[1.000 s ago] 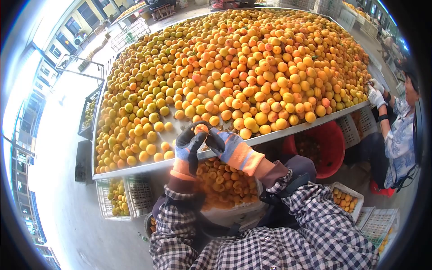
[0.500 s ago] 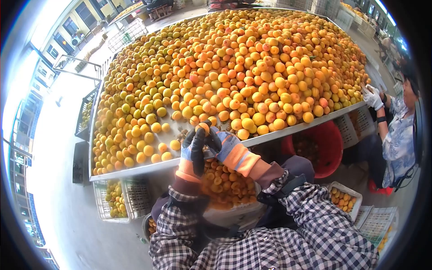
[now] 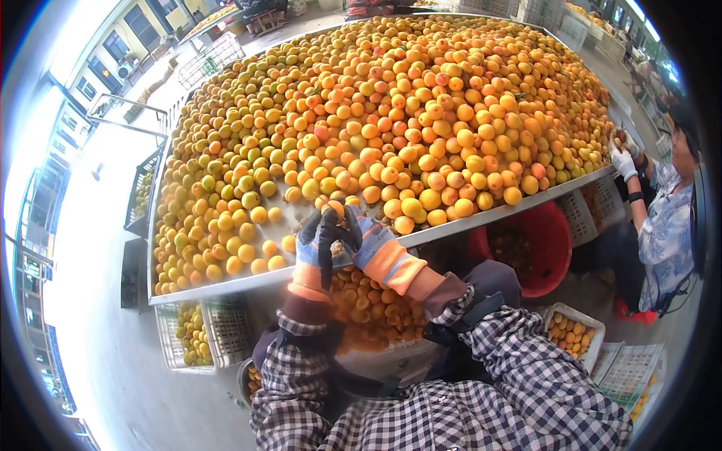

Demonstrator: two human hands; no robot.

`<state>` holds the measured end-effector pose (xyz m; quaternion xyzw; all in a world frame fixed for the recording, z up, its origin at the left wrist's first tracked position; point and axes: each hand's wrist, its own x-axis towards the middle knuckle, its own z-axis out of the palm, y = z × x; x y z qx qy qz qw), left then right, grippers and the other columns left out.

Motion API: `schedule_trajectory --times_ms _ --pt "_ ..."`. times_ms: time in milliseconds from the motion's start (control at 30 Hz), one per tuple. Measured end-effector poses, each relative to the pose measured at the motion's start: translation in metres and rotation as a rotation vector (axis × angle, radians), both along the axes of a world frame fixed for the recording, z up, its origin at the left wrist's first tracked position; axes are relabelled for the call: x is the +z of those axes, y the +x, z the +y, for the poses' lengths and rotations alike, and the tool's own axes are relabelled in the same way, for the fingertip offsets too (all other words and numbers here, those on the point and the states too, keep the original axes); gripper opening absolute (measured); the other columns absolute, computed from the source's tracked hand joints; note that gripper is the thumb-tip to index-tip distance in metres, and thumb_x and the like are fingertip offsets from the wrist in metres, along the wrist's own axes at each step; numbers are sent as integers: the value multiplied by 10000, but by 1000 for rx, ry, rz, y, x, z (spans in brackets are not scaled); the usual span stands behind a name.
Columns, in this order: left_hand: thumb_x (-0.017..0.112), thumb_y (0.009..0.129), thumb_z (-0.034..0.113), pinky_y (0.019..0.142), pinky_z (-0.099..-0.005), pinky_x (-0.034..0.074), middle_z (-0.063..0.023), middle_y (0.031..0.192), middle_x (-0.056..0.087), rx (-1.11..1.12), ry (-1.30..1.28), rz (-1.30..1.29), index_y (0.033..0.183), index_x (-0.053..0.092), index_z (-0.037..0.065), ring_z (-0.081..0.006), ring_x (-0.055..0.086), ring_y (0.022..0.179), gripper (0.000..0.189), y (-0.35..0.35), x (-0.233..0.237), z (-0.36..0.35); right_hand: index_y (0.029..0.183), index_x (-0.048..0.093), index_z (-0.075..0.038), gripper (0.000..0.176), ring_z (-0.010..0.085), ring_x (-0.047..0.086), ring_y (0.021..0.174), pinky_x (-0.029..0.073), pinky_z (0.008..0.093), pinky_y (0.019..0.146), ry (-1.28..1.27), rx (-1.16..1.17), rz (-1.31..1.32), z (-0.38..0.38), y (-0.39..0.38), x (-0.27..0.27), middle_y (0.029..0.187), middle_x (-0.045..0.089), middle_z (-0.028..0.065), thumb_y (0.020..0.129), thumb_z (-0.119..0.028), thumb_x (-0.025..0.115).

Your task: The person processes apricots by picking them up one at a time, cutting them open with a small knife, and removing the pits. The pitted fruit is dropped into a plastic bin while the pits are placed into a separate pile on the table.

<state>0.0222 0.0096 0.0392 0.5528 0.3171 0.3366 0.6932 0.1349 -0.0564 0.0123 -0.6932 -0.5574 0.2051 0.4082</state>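
Both of my hands wear gloves with dark fingers and orange cuffs. They meet at the near edge of a metal sorting table (image 3: 218,289), around one orange apricot (image 3: 334,208). My left hand (image 3: 316,242) grips the fruit from the left, fingers pointing up. From the right, my right hand (image 3: 362,239) has its fingers closed against the same apricot, which partly hides behind them. A large heap of apricots (image 3: 421,113), yellow-green on the left and deeper orange on the right, covers most of the tabletop. Below my hands, a container holds opened apricot pieces (image 3: 376,308).
A red tub (image 3: 545,252) stands under the table to the right. Crates of apricots sit at lower left (image 3: 229,331) and lower right (image 3: 575,334). A co-worker (image 3: 662,210) in white gloves sits at the table's right side.
My hands stay together on the apricot, with only small finger shifts. The view has moved slightly. The co-worker's gloved hands have risen a little, and a dark reddish fruit now shows at them.
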Motion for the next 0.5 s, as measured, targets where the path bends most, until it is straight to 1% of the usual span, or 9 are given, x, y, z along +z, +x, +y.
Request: schedule_trajectory --times_ms 33,67,167,200,233,300,333,433,500 --pt "549 952 338 773 -259 517 -64 1006 647 -23 86 73 1158 603 -5 -126 625 847 404 -4 1 5 1157 400 -59 414 407 618 900 507 468 734 1 3 -3 -2 1 6 945 640 221 858 -248 614" --pt "606 925 306 670 -234 508 -48 899 660 100 228 83 1095 637 -13 -100 614 728 363 -4 -20 14 1181 423 -62 418 405 614 906 507 462 736 -46 9 -39 -4 1 11 967 627 221 862 -262 605" --pt "641 906 272 577 -204 464 -20 788 656 113 299 192 1036 659 -20 -66 573 638 321 -6 -9 11 1193 427 -78 416 410 611 898 505 468 727 -133 22 -56 -9 4 27 970 624 220 869 -273 600" --pt "726 832 136 712 -234 489 -38 881 686 120 215 184 1014 657 -42 -82 596 789 264 -4 -5 8 1182 408 -90 409 417 614 885 503 479 717 -170 26 -44 -10 6 30 950 636 220 871 -270 605" --pt "726 832 136 712 -234 489 -38 881 686 122 214 183 1014 657 -42 -82 596 789 264 -4 -9 8 1182 408 -90 409 417 614 885 503 479 717 -171 28 -46 -12 6 31 950 636 220 871 -270 605" --pt "686 865 181 527 -202 437 -9 743 647 58 432 118 991 663 -25 -51 549 593 243 -1 -15 8 1243 418 -83 442 411 601 937 505 463 747 -10 -60 25 -16 8 32 998 618 213 865 -198 616" --pt "708 838 148 530 -210 449 -20 759 654 21 334 77 994 659 -34 -66 566 594 244 0 -12 7 1288 384 -90 514 411 594 969 504 451 769 26 8 69 -20 9 39 1036 605 210 848 -170 637" --pt "710 827 122 542 -219 462 -32 780 659 -14 339 75 997 654 -42 -86 587 618 243 -5 2 6 1312 336 -110 513 425 596 940 492 466 756 199 124 119 -14 11 20 979 621 230 882 -217 594" --pt "702 824 109 550 -221 470 -36 798 658 9 301 11 990 654 -44 -98 598 651 231 -6 10 -1 1308 352 -103 536 417 610 930 500 445 764 263 133 90 -12 12 15 986 618 214 856 -175 633"
